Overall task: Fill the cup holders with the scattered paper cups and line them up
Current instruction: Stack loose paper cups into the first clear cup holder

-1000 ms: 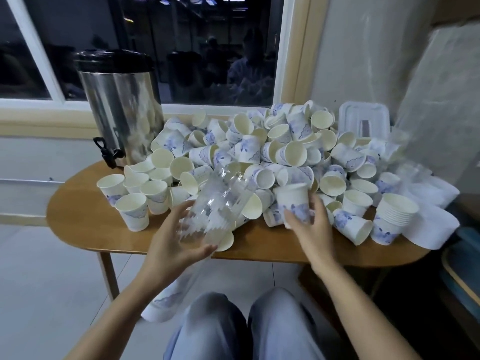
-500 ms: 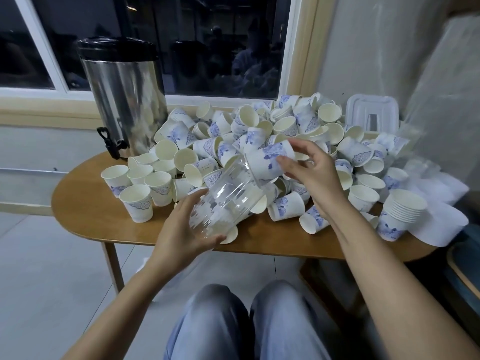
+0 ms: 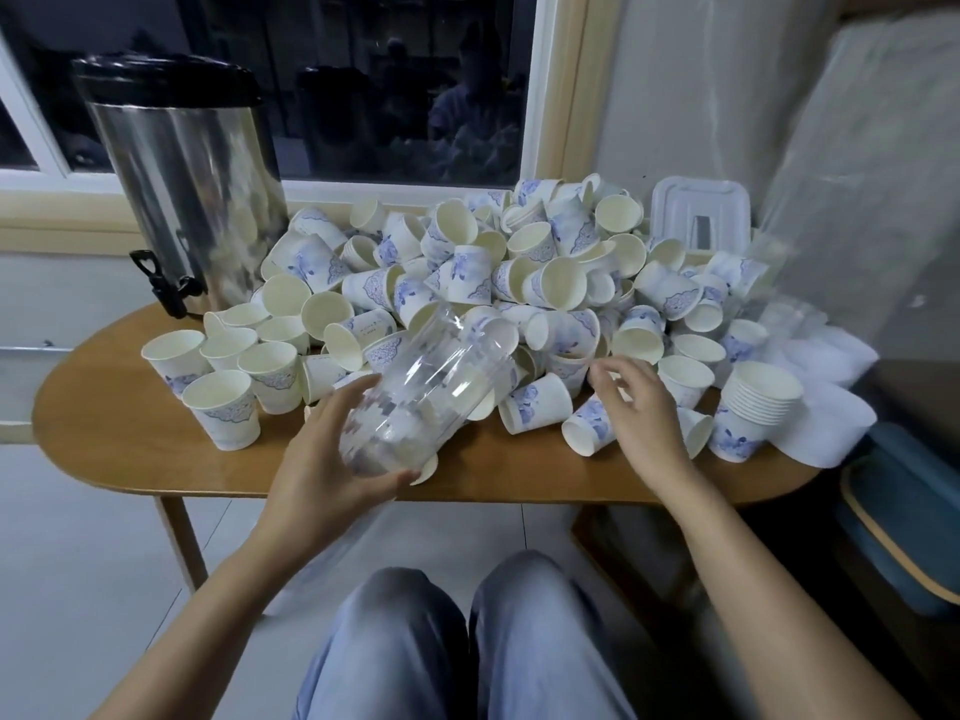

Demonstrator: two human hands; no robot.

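A big heap of white paper cups with blue prints (image 3: 519, 272) covers the back and middle of the wooden table (image 3: 114, 439). My left hand (image 3: 322, 459) grips the closed lower end of a clear plastic cup holder (image 3: 421, 392), which is tilted with its open mouth toward the heap. Paper cups show faintly inside it. My right hand (image 3: 639, 407) hovers over lying cups at the heap's front right, fingers loosely curled, holding nothing. A nested stack of cups (image 3: 753, 407) stands upright at the right.
A steel drink dispenser (image 3: 182, 200) with a black tap stands back left. Several upright cups (image 3: 228, 371) are grouped in front of it. A white plastic lid (image 3: 698, 215) leans at the back right, white wrappers (image 3: 826, 387) lie at the right edge. My knees are below the table's front edge.
My right hand held a cup at the holder's mouth half a second ago; now it is empty and has dropped to the front right of the heap. The holder stays in my left hand.
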